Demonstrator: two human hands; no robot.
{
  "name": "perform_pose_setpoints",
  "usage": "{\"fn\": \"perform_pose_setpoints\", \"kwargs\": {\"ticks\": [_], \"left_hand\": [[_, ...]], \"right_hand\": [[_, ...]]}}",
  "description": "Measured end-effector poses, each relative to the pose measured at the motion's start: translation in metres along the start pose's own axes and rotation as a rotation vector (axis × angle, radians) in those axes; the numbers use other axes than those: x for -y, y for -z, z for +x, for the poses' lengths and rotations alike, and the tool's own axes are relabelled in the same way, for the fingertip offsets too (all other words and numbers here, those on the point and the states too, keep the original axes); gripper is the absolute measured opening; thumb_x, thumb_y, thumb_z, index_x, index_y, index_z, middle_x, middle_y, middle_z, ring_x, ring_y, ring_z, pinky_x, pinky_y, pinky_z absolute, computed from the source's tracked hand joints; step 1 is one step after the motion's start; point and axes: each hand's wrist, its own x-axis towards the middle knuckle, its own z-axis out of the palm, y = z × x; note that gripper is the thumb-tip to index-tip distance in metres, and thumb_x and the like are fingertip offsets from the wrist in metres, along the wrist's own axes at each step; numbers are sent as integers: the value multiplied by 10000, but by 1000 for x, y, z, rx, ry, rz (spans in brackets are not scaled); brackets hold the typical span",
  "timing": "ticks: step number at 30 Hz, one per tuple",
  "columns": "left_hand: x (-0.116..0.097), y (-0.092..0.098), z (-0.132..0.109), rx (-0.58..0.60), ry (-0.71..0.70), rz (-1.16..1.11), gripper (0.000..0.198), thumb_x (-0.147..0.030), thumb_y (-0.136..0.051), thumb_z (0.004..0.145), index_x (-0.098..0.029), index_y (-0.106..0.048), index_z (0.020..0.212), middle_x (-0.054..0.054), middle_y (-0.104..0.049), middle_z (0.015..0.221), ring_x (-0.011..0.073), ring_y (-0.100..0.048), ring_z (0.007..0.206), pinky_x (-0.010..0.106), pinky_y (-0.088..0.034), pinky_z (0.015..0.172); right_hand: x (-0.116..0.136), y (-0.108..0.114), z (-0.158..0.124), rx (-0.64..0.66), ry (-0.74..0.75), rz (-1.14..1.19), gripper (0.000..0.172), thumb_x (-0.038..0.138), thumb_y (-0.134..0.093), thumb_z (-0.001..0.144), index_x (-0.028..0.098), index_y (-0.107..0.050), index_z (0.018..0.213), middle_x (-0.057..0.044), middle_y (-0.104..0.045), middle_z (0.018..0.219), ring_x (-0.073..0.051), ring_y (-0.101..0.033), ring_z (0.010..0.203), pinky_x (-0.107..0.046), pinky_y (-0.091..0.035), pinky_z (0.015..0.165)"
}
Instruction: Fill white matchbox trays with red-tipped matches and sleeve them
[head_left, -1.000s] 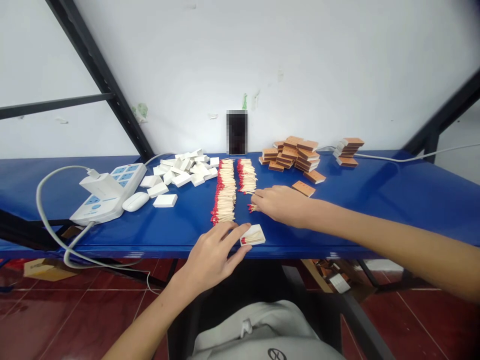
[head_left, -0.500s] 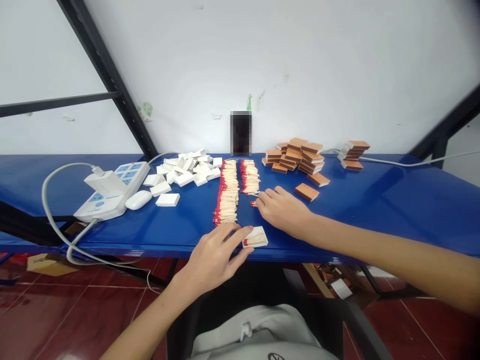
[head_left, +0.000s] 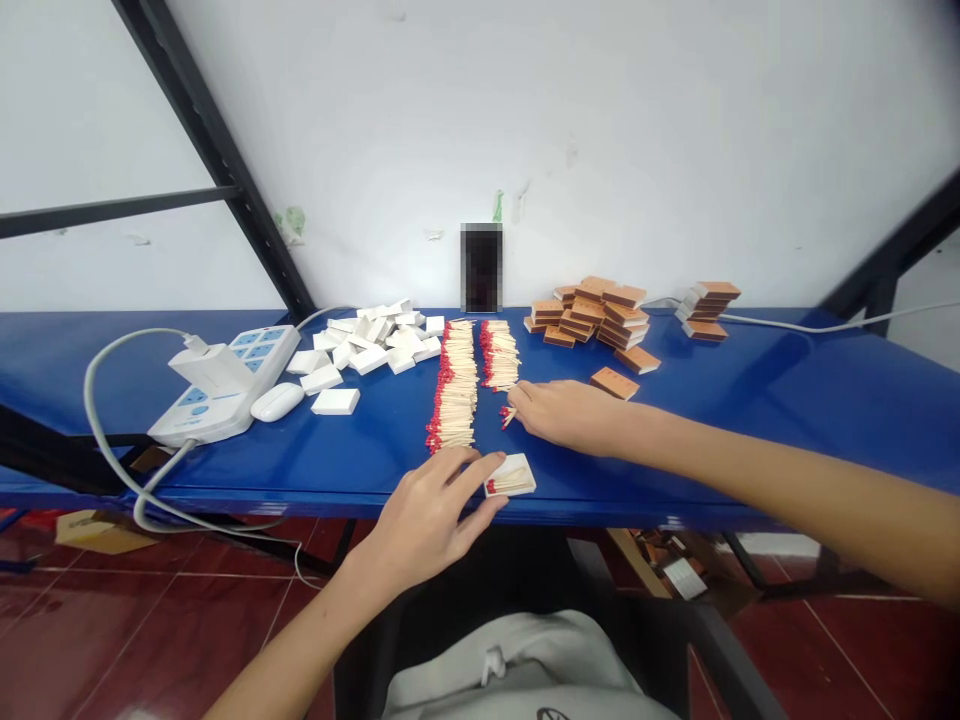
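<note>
My left hand (head_left: 433,502) grips a small white matchbox tray (head_left: 519,462) at the table's front edge, thumb and forefinger at its left end. A few red-headed matches (head_left: 510,482) lie inside the tray. Just behind it, my right hand (head_left: 559,412) pinches a small bunch of matches (head_left: 508,417), with their red heads sticking out to the left; its fingertips are partly hidden. Two rows of matches lie beyond my hands: a long left row (head_left: 457,390) and a shorter right row (head_left: 501,355), heads facing left.
White matchbox trays (head_left: 367,345) are heaped at left, beside a power strip (head_left: 232,385) and a white rounded case (head_left: 277,401). Brown matchbox sleeves (head_left: 592,310) are piled at right; one box (head_left: 615,382) lies near my right forearm. A small stack (head_left: 709,310) stands farther right.
My right hand has shifted slightly toward me and turned, and the bunch of matches at its fingertips now tilts. My left hand and the tray have stayed in place.
</note>
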Motion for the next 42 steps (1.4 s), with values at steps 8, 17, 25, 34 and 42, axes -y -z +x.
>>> {"fn": "perform_pose_setpoints", "kwargs": {"ticks": [8, 17, 25, 34, 42], "left_hand": [[0, 1, 1, 7, 44, -30, 413, -314, -562, 975, -166, -505, 1357, 123, -651, 1103, 245, -676, 963, 416, -607, 821], [-1, -1, 1, -14, 60, -32, 473, -328, -561, 976, -177, -446, 1409, 118, -667, 1107, 243, -683, 942, 403, -610, 798], [0, -3, -1, -22, 65, -32, 533, -343, -560, 976, -177, -388, 1453, 133, -664, 1187, 245, -681, 1012, 415, -603, 872], [0, -1, 0, -9, 35, -30, 397, -336, -562, 976, -157, -520, 1328, 122, -675, 1107, 243, -687, 947, 418, -615, 808], [0, 2, -2, 25, -46, -6, 287, -304, -566, 962, -170, -625, 1209, 111, -666, 1099, 239, -676, 969, 392, -611, 786]], "right_hand": [[1, 8, -5, 33, -47, 178, 115, 134, -413, 1002, 114, -519, 1041, -102, -630, 953, -199, -627, 736, -298, -318, 550], [10, 28, -25, -71, 98, 254, 191, 91, -364, 992, 141, -547, 974, -86, -629, 957, -173, -524, 701, -322, -285, 647], [38, 31, -29, -114, 189, 214, 184, 56, -415, 950, 142, -577, 938, -107, -643, 1004, -192, -548, 794, -335, -291, 670], [10, 37, -25, -164, -39, 648, 333, 320, -344, 1058, 179, -629, 958, -31, -676, 854, -166, -551, 718, -324, -360, 732], [5, 40, 9, -7, 147, 751, 162, 185, -519, 973, 173, -667, 1038, -45, -660, 922, -160, -575, 806, -273, -383, 712]]}}
